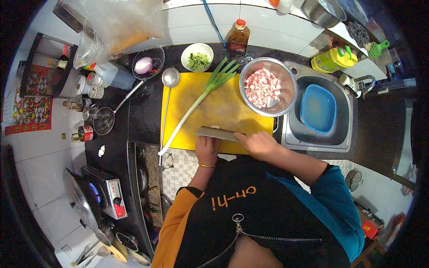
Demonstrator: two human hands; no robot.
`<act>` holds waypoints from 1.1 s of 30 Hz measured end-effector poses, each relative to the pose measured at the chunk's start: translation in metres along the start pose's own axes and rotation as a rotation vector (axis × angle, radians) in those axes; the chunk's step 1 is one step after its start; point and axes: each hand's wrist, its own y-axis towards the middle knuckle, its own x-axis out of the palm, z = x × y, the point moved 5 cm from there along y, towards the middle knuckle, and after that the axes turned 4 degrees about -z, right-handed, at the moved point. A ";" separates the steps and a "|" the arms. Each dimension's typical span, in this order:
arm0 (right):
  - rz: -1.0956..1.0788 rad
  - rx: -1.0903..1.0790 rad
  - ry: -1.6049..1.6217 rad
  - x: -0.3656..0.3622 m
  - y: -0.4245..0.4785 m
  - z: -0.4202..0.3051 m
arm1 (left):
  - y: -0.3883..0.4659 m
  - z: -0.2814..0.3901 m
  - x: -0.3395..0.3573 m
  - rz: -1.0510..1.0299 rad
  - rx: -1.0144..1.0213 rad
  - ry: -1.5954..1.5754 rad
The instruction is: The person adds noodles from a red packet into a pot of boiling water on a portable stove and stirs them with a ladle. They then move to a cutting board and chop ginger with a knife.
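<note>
My right hand (258,143) grips a kitchen cleaver (216,133) at its handle end, low over the near part of a yellow cutting board (248,125). My left hand (206,149), fingers bent, rests on the board's near edge right beside the blade. Whatever lies under those fingers is hidden. Just past the blade a small pale piece (215,127) shows. A long scallion (197,102) lies slantwise across the board, its white end over the near edge. Left of it, a long-handled steel ladle (171,78) extends along the board's side.
A steel bowl of diced meat (263,87) stands at the board's far right. Behind are a bowl of shredded greens (198,61) and a bottle (238,37). The sink (345,134) holds a blue basin (318,108). At left, a gas stove (110,197) burns with a blue flame.
</note>
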 end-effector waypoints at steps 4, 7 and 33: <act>0.007 0.010 0.025 0.017 0.025 0.012 | -0.010 -0.008 0.009 -0.031 -0.029 0.031; 0.072 -0.027 0.019 0.030 0.032 0.018 | -0.010 -0.007 0.009 -0.043 -0.035 0.035; 0.078 -0.032 -0.044 -0.002 -0.015 0.001 | -0.016 -0.013 0.013 -0.019 -0.023 -0.039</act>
